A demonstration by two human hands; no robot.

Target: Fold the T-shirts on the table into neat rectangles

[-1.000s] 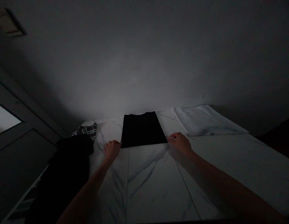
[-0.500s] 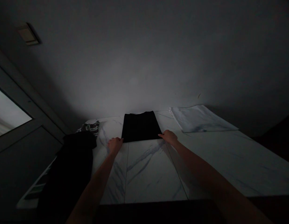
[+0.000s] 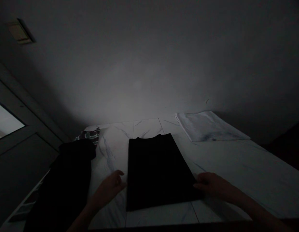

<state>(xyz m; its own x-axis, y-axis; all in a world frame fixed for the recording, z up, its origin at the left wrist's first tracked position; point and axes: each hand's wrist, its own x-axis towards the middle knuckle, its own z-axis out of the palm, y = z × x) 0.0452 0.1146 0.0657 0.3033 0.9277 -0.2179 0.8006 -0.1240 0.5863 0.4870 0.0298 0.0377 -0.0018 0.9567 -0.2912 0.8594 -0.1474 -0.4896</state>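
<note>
A folded black shirt (image 3: 156, 167) lies flat on the white marble-patterned table (image 3: 161, 214), with a shallow notch like a neckline at its far edge. Just off its left edge is my left hand (image 3: 109, 187), thumb and fingers apart, with nothing between them. At the right edge, near the lower right corner, my right hand (image 3: 210, 183) has thumb and fingers closed around the cloth. Dim light hides the folds and details of the black fabric.
A pile of black clothing (image 3: 67, 177) covers the table's left side, with a striped cloth (image 3: 92, 135) showing beneath it. A folded white cloth (image 3: 209, 125) lies at the back right. Behind the table rises a grey wall (image 3: 149, 64); a door (image 3: 21, 141) stands at the left.
The black shirt has come away from the wall toward me and looks longer. Both hands have moved nearer and farther apart; the left hand has let go of the corner.
</note>
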